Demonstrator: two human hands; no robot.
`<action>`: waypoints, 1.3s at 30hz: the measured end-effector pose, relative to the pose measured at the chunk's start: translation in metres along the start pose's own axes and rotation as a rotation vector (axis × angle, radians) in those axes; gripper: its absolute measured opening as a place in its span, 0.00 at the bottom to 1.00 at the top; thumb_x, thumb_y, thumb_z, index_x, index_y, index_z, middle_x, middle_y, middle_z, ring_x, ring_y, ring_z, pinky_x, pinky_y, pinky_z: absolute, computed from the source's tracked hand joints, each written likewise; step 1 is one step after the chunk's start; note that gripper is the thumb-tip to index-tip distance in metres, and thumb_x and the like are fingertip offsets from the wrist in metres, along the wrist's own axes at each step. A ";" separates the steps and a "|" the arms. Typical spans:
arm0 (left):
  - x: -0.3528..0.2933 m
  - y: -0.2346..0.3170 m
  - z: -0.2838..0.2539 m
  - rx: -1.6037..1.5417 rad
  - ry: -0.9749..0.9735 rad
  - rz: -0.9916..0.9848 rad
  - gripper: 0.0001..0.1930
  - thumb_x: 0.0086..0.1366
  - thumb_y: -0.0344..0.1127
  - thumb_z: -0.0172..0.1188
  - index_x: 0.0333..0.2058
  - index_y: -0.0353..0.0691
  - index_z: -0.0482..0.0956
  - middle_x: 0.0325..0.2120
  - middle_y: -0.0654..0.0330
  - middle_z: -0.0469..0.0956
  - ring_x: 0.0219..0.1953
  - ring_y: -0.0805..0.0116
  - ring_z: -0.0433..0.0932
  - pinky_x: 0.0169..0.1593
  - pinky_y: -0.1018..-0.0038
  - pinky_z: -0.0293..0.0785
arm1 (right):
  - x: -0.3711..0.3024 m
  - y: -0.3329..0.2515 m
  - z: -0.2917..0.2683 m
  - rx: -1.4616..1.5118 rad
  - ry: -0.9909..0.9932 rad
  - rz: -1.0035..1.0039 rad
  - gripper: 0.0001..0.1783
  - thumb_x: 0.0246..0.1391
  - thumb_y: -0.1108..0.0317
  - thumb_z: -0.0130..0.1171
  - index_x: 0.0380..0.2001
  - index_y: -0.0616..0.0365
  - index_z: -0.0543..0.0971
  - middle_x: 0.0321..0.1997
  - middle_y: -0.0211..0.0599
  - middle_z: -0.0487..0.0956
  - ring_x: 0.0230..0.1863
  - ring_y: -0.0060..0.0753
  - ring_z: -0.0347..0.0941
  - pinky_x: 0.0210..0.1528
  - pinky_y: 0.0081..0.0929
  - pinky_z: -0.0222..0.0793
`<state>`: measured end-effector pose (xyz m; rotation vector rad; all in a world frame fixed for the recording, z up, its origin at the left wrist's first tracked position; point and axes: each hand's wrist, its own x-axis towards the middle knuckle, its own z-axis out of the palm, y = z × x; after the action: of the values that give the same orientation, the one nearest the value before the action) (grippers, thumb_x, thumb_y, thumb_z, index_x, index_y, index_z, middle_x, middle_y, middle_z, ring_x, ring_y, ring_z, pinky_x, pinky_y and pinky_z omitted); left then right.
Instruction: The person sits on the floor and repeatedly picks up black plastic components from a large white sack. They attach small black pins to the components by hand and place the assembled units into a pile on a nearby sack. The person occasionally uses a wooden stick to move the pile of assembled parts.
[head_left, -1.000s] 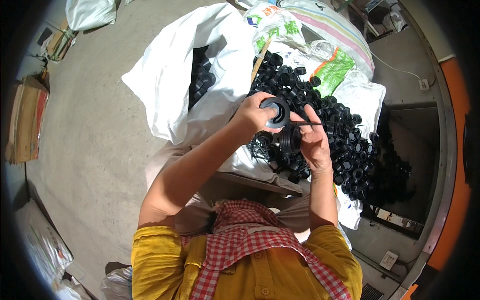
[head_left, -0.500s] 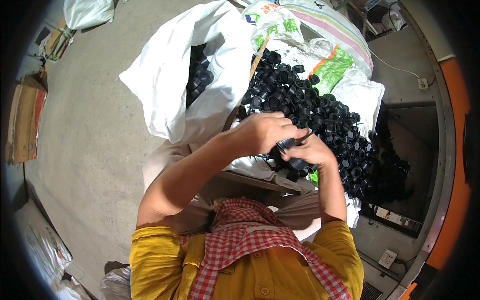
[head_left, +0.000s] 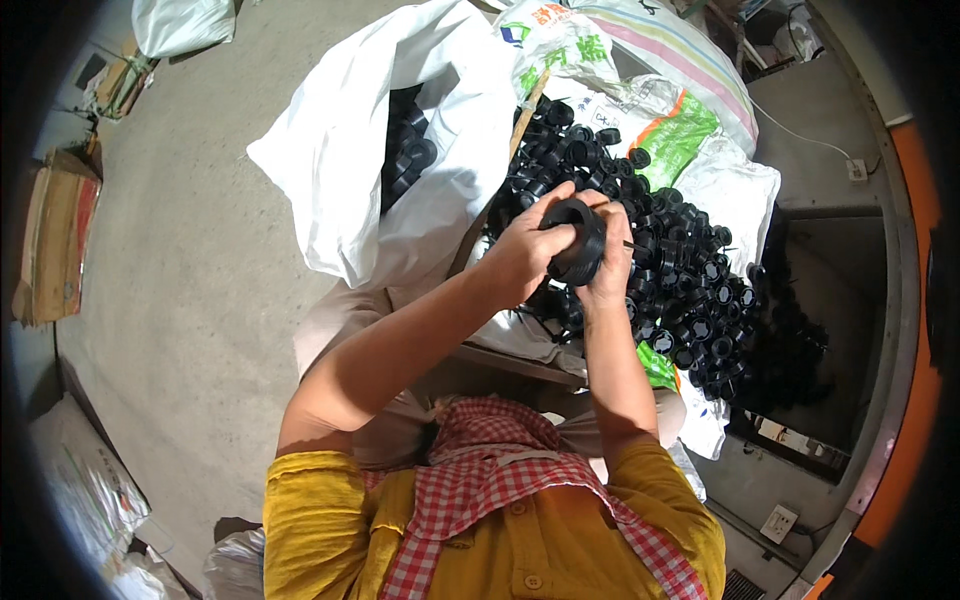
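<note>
My left hand [head_left: 527, 248] and my right hand [head_left: 612, 262] both grip a black round threaded plastic part [head_left: 577, 238], held between them above my lap. The left hand's fingers wrap its left side and top; the right hand's fingers close around its right side. Just behind the hands lies a heap of several black plastic caps [head_left: 668, 250] spread on printed woven sacks. A thin dark pin sticks out to the right of my right hand.
An open white sack [head_left: 350, 150] with more black parts inside stands at the left of the heap. A wooden stick [head_left: 528, 105] leans between them. Cardboard [head_left: 55, 250] lies on the concrete floor at far left. A dark pit [head_left: 830, 300] and orange edge are at right.
The hands dropped toward the heap half a second ago, then rose again. The black part now sits turned on its side between both hands, its threaded wall showing instead of its open ring face.
</note>
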<state>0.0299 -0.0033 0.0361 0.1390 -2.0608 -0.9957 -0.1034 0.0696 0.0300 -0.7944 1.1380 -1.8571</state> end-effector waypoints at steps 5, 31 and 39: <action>0.001 -0.003 0.003 -0.483 0.013 -0.612 0.25 0.51 0.24 0.63 0.50 0.31 0.70 0.40 0.55 0.75 0.42 0.69 0.73 0.48 0.73 0.71 | 0.022 -0.004 -0.007 -0.433 -0.081 0.065 0.15 0.59 0.75 0.53 0.50 0.61 0.74 0.40 0.36 0.77 0.42 0.23 0.72 0.48 0.20 0.68; -0.012 -0.013 0.023 0.568 -0.275 -0.312 0.32 0.43 0.27 0.66 0.51 0.29 0.69 0.51 0.43 0.70 0.51 0.42 0.69 0.53 0.59 0.67 | -0.024 0.035 -0.079 -1.175 -0.356 -0.116 0.29 0.42 0.87 0.57 0.51 0.56 0.70 0.52 0.46 0.72 0.54 0.50 0.66 0.57 0.36 0.63; 0.014 -0.008 0.009 0.256 -0.041 -0.544 0.26 0.49 0.27 0.62 0.50 0.35 0.70 0.30 0.46 0.78 0.35 0.47 0.78 0.39 0.61 0.74 | -0.024 -0.015 -0.046 -0.705 -0.052 -0.132 0.29 0.52 0.77 0.50 0.60 0.61 0.64 0.64 0.41 0.64 0.63 0.36 0.60 0.63 0.31 0.56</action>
<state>0.0122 -0.0094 0.0365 0.8546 -2.2319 -1.0436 -0.1341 0.1135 0.0227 -1.3194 1.7707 -1.5128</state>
